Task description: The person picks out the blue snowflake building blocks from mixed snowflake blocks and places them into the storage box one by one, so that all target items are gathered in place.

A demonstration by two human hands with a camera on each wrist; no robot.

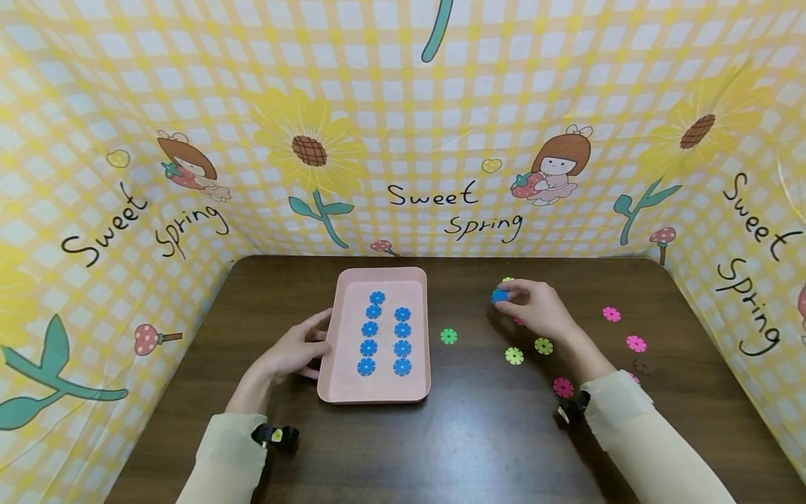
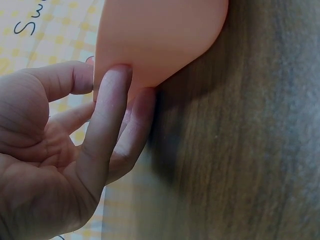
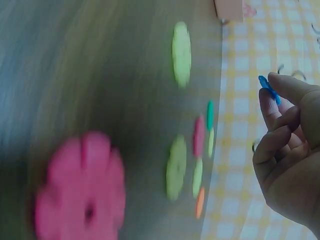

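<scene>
In the head view my right hand (image 1: 540, 308) pinches a blue notched plastic disc (image 1: 499, 296) between thumb and fingertips, above the far right part of the table. The right wrist view shows that blue disc (image 3: 269, 90) edge-on at the fingertips. To the left, a pink tray (image 1: 385, 393) lies flat, bearing several blue discs (image 1: 369, 329) in two columns. My left hand (image 1: 292, 353) rests against the tray's left side. Its slightly bent fingers (image 2: 112, 105) touch the outer wall in the left wrist view, with the thumb tip at the rim.
Loose discs lie on the brown table right of the tray: a green disc (image 1: 448, 337), yellow-green discs (image 1: 514, 356) and several pink discs (image 1: 611, 314). A brown disc (image 1: 641, 367) nearly blends into the tabletop. A checked cloth (image 1: 403, 91) rises behind and along both sides.
</scene>
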